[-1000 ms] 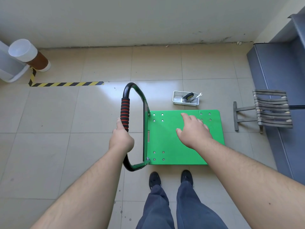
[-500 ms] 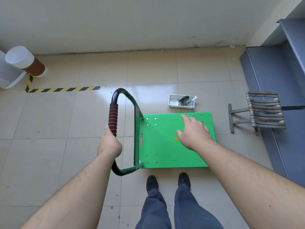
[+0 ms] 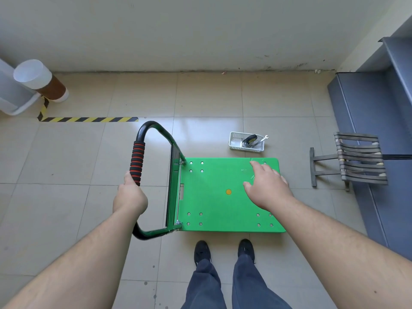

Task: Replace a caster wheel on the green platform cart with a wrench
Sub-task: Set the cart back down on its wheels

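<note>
Standing at 6 o'clock with black shoes (image 3: 224,252) just short of the green platform cart (image 3: 214,197) on the tiled floor (image 3: 66,208). Left hand (image 3: 130,198) closed around the cart handle (image 3: 138,161) at 9 o'clock; right hand (image 3: 268,187) flat on the deck, fingers (image 3: 258,167) spread open, at 2 o'clock. Beyond, at 1 o'clock, white basket (image 3: 246,142) holding a caster wheel (image 3: 248,139) and wrench (image 3: 263,139).

Beige tiled floor (image 3: 66,219), glare patch near centre. Green platform cart (image 3: 214,197) sat on it, just in front of two black shoes (image 3: 224,252). White mesh basket (image 3: 246,142) stood just beyond the cart. Yellow-black hazard tape (image 3: 89,119) ran along a tile joint at left. Slatted folding stool (image 3: 356,159) stood at right, beside grey steps (image 3: 374,112). Brown-and-white cylinder (image 3: 42,81) by the wall.
</note>
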